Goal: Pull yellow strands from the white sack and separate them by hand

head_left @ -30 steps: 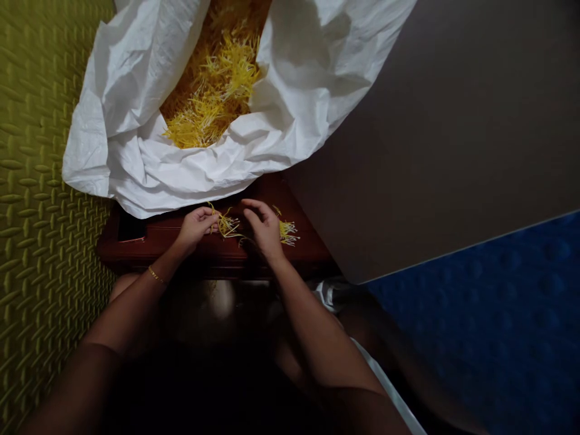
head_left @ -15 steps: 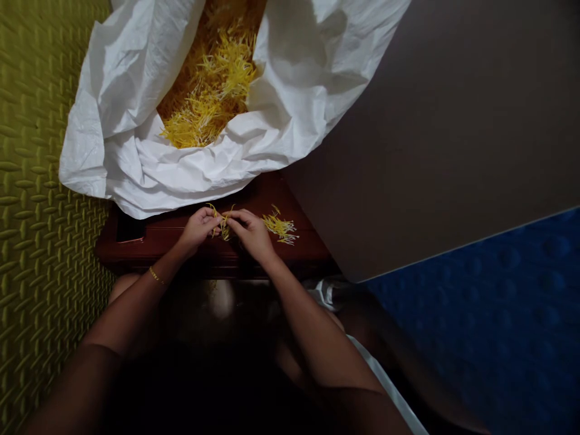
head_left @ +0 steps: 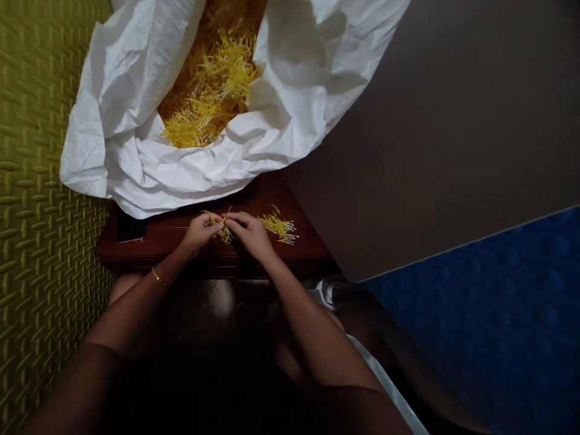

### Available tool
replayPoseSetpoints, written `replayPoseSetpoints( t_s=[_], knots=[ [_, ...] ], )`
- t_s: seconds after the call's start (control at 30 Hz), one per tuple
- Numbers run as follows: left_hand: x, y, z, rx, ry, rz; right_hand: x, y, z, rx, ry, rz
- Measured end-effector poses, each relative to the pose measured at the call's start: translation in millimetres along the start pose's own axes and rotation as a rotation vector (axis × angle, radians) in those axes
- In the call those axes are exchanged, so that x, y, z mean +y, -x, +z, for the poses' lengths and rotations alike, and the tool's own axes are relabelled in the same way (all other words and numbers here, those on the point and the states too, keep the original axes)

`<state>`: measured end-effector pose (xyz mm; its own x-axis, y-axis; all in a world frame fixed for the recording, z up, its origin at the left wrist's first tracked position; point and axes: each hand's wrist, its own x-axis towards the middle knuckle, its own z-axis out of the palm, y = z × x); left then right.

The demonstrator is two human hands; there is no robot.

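Note:
My left hand [head_left: 199,234] and my right hand [head_left: 249,235] meet fingertip to fingertip above a dark red wooden surface [head_left: 217,257]. Both pinch a small bunch of thin yellow strands [head_left: 224,232] between them. A looser tuft of yellow-and-white strands [head_left: 280,229] lies on the wood just beyond my right hand, not touching it. A large heap of the same strands [head_left: 211,99] fills the opening of a crumpled white bag [head_left: 181,175] ahead of my hands. A thin gold bracelet [head_left: 158,277] circles my left wrist.
A green textured mat [head_left: 40,241] runs along the left side. A grey-brown board [head_left: 430,139] slants across the right, above a dark blue dimpled mat [head_left: 489,302]. The bag's folds overhang the far edge of the wood.
My right hand has moved left and closed in on my left hand, and both now hold the small bunch together. The tuft on the wood now lies uncovered.

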<state>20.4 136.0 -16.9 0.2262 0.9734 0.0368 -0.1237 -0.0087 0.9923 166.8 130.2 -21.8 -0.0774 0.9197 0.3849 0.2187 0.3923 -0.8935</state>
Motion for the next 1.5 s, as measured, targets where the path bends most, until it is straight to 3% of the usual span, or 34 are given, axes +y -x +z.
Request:
replayPoseSetpoints(
  t_s=[0.27, 0.53, 0.8, 1.2, 1.5],
  knots=[
    [0, -1, 2, 0.073, -0.048, 0.014, 0, 0, -1, 0.027, 0.055, -0.036],
    [-1, 0, 4, -0.008, -0.003, -0.037, -1, 0, 0, 0.061, -0.001, -0.024],
    [-7, -2, 3, 0.091, -0.137, 0.069, -3, 2, 4, 0.084, 0.037, -0.014],
    [-5, 0, 4, 0.056, -0.254, 0.166, 0, 0, 3, 0.033, -0.078, 0.056],
    [-7, -1, 2, 0.031, -0.463, 0.262, -6, 3, 3, 0.000, 0.421, -0.206]
  ],
)
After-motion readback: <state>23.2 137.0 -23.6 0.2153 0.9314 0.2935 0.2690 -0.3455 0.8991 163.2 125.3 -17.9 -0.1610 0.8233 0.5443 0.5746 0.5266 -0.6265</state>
